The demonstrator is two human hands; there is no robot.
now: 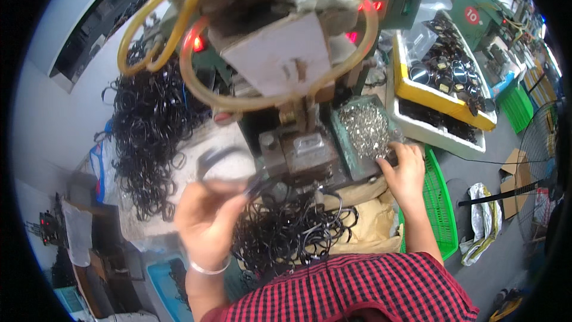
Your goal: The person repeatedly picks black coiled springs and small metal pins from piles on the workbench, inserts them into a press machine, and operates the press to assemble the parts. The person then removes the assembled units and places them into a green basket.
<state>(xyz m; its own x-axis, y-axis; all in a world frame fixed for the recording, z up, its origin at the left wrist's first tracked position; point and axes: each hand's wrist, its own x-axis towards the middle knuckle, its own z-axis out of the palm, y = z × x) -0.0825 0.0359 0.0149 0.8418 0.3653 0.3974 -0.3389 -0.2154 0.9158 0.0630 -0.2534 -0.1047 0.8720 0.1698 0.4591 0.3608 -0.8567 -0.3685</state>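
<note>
My left hand (208, 223) is closed, thumb against fingers, on a black band (253, 188) bent into a loop; motion blurs both. It is held left of a small press (307, 149) with a metal block at its base. My right hand (406, 173) reaches to the near right corner of a green tray (361, 170) filled with small shiny metal pieces (364, 128). Its thumb and forefinger are apart at the edge of the pieces; I see nothing between them. In front of the press lies a heap of black bands (286, 232).
A bigger pile of black bands (149, 137) covers the worktable's left side. Yellow tubing (250, 104) loops before the press. On the right stand a yellow-edged box (444, 104) of dark round parts, a green basket (440, 209) and a fan (539, 161). A blue bin (161, 283) sits lower left.
</note>
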